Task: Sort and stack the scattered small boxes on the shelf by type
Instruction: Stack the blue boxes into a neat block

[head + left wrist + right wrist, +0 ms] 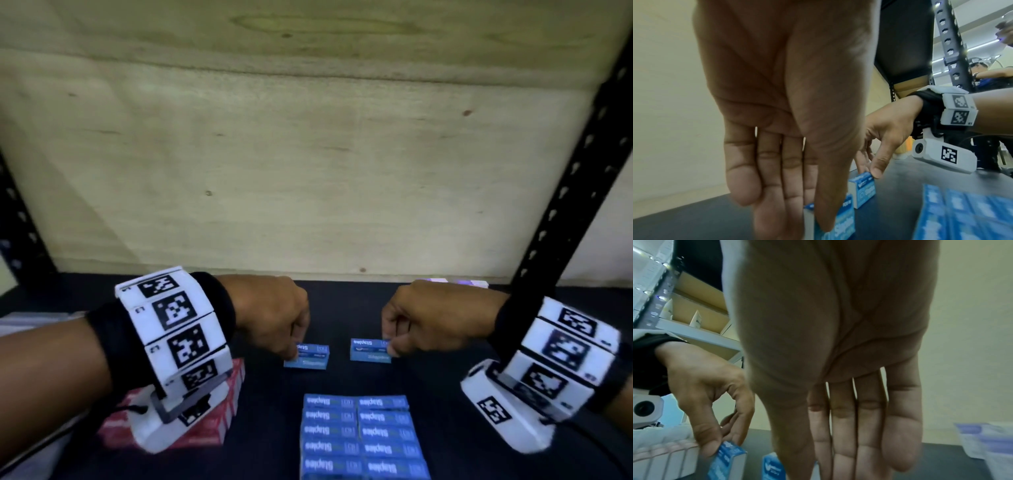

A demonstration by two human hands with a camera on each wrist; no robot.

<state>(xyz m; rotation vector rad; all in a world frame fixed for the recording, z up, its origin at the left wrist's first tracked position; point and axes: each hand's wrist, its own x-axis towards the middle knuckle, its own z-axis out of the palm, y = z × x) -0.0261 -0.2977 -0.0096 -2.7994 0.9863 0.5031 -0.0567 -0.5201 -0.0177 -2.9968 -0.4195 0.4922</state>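
Observation:
Two loose blue staples boxes stand on the dark shelf (445, 394). My left hand (291, 337) pinches the left blue box (310, 358) between thumb and fingers, the same left box (844, 222) under its thumb in the left wrist view. My right hand (394, 339) pinches the right blue box (368, 350) at its right end; that right box (863, 189) shows in the left wrist view too. In the right wrist view the left box (726, 459) sits in the left hand and the right box (773, 467) is partly hidden by the thumb. A stacked block of blue staples boxes (363, 438) lies nearer me.
A red and white box stack (219, 414) sits under my left wrist. Pale purple and white boxes (455, 283) stand at the back right, seen also as purple boxes (986, 444). A wooden back panel (308, 171) closes the shelf, and a black perforated post (565, 205) rises at right.

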